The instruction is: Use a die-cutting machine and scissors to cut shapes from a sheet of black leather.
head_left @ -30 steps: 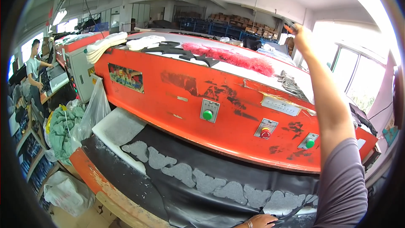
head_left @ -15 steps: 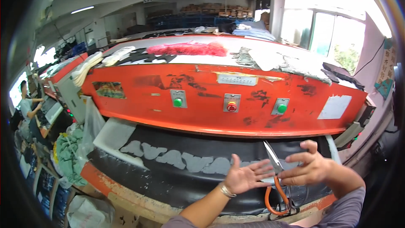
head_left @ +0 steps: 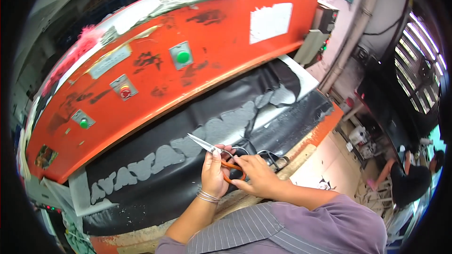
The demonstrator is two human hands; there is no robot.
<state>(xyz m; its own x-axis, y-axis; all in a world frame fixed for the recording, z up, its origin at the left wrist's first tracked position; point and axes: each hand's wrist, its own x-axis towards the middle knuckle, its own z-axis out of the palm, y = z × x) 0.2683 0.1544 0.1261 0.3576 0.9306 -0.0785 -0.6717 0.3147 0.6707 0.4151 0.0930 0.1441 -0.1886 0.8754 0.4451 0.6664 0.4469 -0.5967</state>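
Both my hands are together over the front of the machine's bed, on a pair of scissors (head_left: 201, 142) with orange loop handles. The scissors' pointed steel blades aim up and left, over the sheet. My left hand (head_left: 214, 175), with bracelets at its wrist, is closed around the scissors near the pivot. Fingers of my right hand (head_left: 258, 175) rest closed on the orange handles; part of the grip is hidden. Below them lies a black leather-like sheet (head_left: 165, 197), with a row of grey rounded shapes (head_left: 174, 153) across it.
The orange machine front (head_left: 155, 75) rises just behind the bed, with green buttons (head_left: 182, 56) and a red knob (head_left: 125, 92). A white pad (head_left: 306, 80) shows under the sheet at right. Thin cords or wires (head_left: 270, 154) lie beside my right hand. Another person (head_left: 412, 183) is at far right.
My left hand was open, palm up, beside the scissors; now it is closed on them. The blades have tipped further left, and my right hand is at the handles. The view has swung right.
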